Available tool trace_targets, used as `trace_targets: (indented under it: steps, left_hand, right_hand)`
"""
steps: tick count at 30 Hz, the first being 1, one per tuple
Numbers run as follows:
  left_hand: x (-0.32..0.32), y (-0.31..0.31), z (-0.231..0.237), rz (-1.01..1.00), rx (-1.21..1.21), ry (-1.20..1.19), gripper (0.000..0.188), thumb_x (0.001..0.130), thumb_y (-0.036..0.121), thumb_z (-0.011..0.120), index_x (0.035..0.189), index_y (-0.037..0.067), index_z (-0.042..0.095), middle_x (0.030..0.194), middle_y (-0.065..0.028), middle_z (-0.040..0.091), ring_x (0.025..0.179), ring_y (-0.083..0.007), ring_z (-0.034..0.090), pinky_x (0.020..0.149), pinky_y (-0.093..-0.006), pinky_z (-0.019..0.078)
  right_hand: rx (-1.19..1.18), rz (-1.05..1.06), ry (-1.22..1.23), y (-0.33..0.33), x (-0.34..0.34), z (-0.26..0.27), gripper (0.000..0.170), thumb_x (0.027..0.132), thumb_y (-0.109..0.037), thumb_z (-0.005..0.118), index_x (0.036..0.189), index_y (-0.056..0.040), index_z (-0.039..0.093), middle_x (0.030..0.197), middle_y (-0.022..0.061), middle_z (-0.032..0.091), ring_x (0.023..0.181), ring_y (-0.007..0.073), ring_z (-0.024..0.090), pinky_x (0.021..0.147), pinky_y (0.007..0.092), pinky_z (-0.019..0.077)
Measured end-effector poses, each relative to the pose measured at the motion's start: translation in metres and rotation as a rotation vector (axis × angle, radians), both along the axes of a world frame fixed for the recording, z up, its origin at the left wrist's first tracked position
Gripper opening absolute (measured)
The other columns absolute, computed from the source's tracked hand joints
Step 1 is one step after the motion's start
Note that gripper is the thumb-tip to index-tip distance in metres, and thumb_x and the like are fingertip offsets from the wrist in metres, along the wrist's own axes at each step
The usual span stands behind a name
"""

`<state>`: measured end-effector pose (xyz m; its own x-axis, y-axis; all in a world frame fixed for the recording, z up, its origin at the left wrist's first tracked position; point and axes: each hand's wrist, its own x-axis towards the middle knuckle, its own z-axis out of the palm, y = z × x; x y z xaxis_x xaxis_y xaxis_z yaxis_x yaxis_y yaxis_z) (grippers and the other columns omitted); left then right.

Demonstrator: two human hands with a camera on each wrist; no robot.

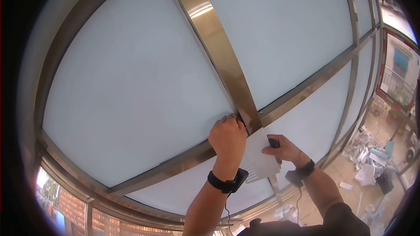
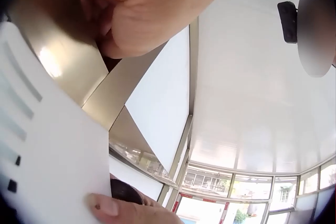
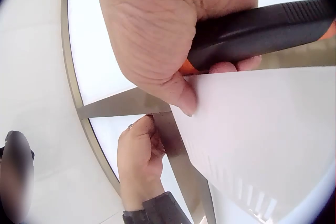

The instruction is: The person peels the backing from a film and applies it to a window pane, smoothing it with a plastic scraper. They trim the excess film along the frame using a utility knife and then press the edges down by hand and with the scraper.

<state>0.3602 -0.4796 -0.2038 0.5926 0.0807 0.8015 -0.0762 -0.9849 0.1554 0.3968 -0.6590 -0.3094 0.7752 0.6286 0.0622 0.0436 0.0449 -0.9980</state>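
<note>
My left hand (image 1: 228, 139) is curled at the joint where a broad bronze metal beam (image 1: 221, 59) meets a cross rail (image 1: 186, 161). Its fingertips are tucked against the beam's edge beside a frosted white panel (image 1: 140, 70); what lies under them is hidden. Just to the right, my right hand (image 1: 286, 150) grips a tool with a black and orange handle (image 3: 252, 32), ridged near one end. The same hand holds a thin white plastic sheet (image 1: 258, 150) with a row of slots, the thumb flat on its face. The tool's working end is out of sight.
More frosted panels (image 1: 280, 17) in metal framing surround the joint. Down at the right, the floor (image 1: 345, 201) carries a heap of crumpled wrapping (image 1: 363, 148) and a light blue item (image 1: 385, 150). Windows (image 1: 105, 223) run along the lower left.
</note>
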Motion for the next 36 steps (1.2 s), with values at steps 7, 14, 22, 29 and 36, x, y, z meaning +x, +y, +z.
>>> trace_targets:
  steps: [7,14,22,29,36]
  left_hand:
    - [0.002,0.006,-0.001,-0.021,-0.042,-0.003,0.011,0.081,0.011,0.064,0.078,0.006,0.072,0.073,-0.0157,0.068,0.065,-0.0368,0.066,0.061,-0.0444,0.0528]
    - [0.001,0.025,0.011,-0.097,-0.099,-0.037,0.005,0.079,0.008,0.066,0.077,0.006,0.071,0.07,-0.0146,0.067,0.063,-0.0356,0.065,0.059,-0.0413,0.0524]
    - [-0.014,0.034,0.037,-0.028,-0.051,-0.106,0.005,0.08,0.008,0.067,0.083,0.006,0.07,0.075,-0.0126,0.068,0.067,-0.0321,0.066,0.064,-0.0397,0.0526]
    - [-0.035,0.053,0.093,0.063,0.029,-0.216,0.007,0.085,0.009,0.066,0.087,0.004,0.071,0.074,-0.0104,0.069,0.065,-0.0252,0.067,0.064,-0.0338,0.0522]
    - [-0.046,0.069,0.113,0.09,0.028,-0.275,0.009,0.086,0.01,0.066,0.089,0.004,0.072,0.074,-0.0102,0.07,0.063,-0.0233,0.066,0.063,-0.0326,0.0521]
  right_hand:
    - [0.076,-0.029,-0.098,0.005,0.006,-0.022,0.034,0.09,-0.018,0.07,0.118,0.0014,0.063,0.073,0.0044,0.064,0.046,0.0099,0.053,0.037,0.0249,0.0388]
    - [0.077,0.002,-0.096,0.005,0.008,-0.037,0.036,0.09,-0.017,0.07,0.12,0.0014,0.062,0.073,0.0055,0.064,0.046,0.0109,0.054,0.037,0.0255,0.0391]
    - [0.081,0.042,-0.021,0.007,0.006,-0.041,0.041,0.09,-0.017,0.07,0.126,0.0012,0.061,0.073,0.0059,0.065,0.045,0.0109,0.053,0.037,0.0256,0.0393]
    - [0.087,0.034,-0.075,0.013,0.009,-0.05,0.042,0.09,-0.016,0.07,0.126,0.0018,0.06,0.074,0.0062,0.065,0.045,0.0112,0.053,0.037,0.0259,0.0389]
    - [0.044,-0.005,-0.042,0.014,0.003,-0.042,0.041,0.089,-0.016,0.072,0.124,0.0021,0.061,0.082,0.0064,0.067,0.052,0.0103,0.056,0.039,0.0255,0.0397]
